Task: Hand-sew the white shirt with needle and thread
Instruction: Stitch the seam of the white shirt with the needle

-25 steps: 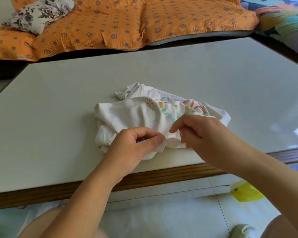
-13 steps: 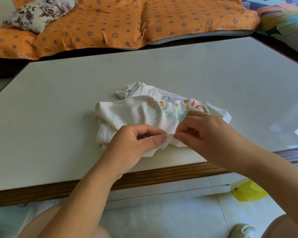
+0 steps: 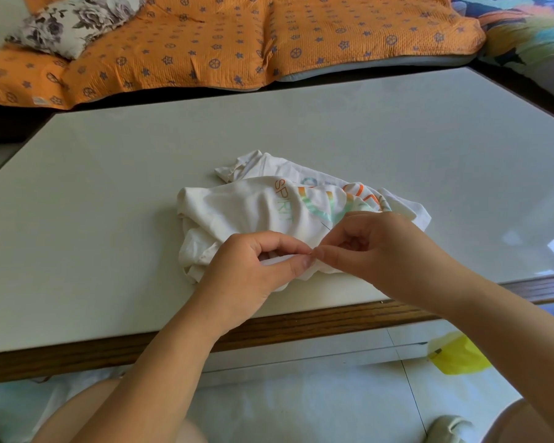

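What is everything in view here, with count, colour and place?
table: one, white top with wood edge, centre
shirt: one, white with orange and green print, crumpled on the table's near side
thread: one, dark, thin line over the print by the right fingers
needle: too small to tell
quilt: one, orange with blue motifs, behind the table
pillow: one, white and grey floral, on the quilt, far left
blanket: one, multicoloured, far right
bag: one, yellow, on the floor, right
shoe: one, pale, bottom right
left hand: one, pinches the shirt's near fold
right hand: one, pinches the same fold
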Tool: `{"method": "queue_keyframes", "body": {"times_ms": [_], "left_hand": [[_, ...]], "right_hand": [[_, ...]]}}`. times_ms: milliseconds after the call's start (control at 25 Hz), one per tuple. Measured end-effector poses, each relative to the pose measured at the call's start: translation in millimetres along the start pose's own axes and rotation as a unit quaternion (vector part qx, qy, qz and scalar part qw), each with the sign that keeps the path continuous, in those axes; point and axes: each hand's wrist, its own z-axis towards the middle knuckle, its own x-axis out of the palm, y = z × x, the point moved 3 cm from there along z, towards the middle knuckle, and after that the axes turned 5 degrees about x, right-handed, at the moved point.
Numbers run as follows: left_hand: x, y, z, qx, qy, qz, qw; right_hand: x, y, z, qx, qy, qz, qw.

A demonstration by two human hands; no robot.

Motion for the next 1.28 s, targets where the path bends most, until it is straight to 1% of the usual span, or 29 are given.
{"method": "queue_keyframes", "body": {"times_ms": [200, 360, 480, 560, 640, 720, 800, 880, 960, 1040, 1080, 1120, 1160, 1280], "left_hand": [[-1.1, -0.9, 0.0, -0.011, -0.003, 0.0, 1.0], [-1.6, -2.4, 0.1, -0.006, -0.01, -0.001, 1.0], [-2.4, -1.7, 0.4, -0.005, -0.014, -0.005, 1.0], [-2.7, -0.6, 0.2, -0.008, -0.014, -0.007, 1.0], [-2.7, 0.3, 0.0, -0.009, -0.014, -0.004, 1.0], [-2.5, -0.1, -0.4, -0.011, -0.01, -0.002, 1.0], [-1.9, -0.8, -1.0, -0.015, 0.0, -0.003, 1.0], [-0.7, -2.2, -1.5, -0.018, 0.016, 0.0, 1.0], [0.6, -2.2, -1.9, -0.019, 0.03, 0.009, 0.999], [0.8, -1.2, -1.8, -0.02, 0.038, 0.024, 0.999], [1.0, -0.2, -1.7, -0.022, 0.04, 0.031, 0.998], [0.9, 0.8, -1.6, -0.024, 0.042, 0.036, 0.998], [0.9, 1.6, -1.8, -0.027, 0.045, 0.037, 0.998], [1.0, 2.8, -3.0, -0.036, 0.057, 0.037, 0.997]], "right_hand": [[-4.0, -0.2, 1.7, 0.04, -0.004, 0.021, 0.999], [-3.7, -2.1, 0.1, 0.081, 0.016, 0.087, 0.993], [-4.8, -4.4, 0.4, 0.104, 0.026, 0.109, 0.988], [-5.9, -5.1, 1.1, 0.107, 0.018, 0.115, 0.987], [-9.0, -5.5, 3.2, 0.093, -0.006, 0.133, 0.987], [-15.1, -8.3, 7.6, 0.079, -0.032, 0.2, 0.976], [-21.8, -13.9, 14.4, 0.087, -0.044, 0.318, 0.943], [-27.8, -18.3, 22.7, 0.097, -0.045, 0.433, 0.895], [-37.4, -23.9, 32.7, 0.092, -0.067, 0.529, 0.841], [-50.4, -30.2, 45.2, 0.08, -0.102, 0.598, 0.791], [-56.7, -33.4, 51.1, 0.073, -0.118, 0.612, 0.778], [-62.3, -36.7, 56.3, 0.067, -0.134, 0.611, 0.777], [-67.7, -40.5, 60.0, 0.062, -0.15, 0.595, 0.787], [-81.4, -50.4, 64.3, 0.049, -0.201, 0.513, 0.833]]}}
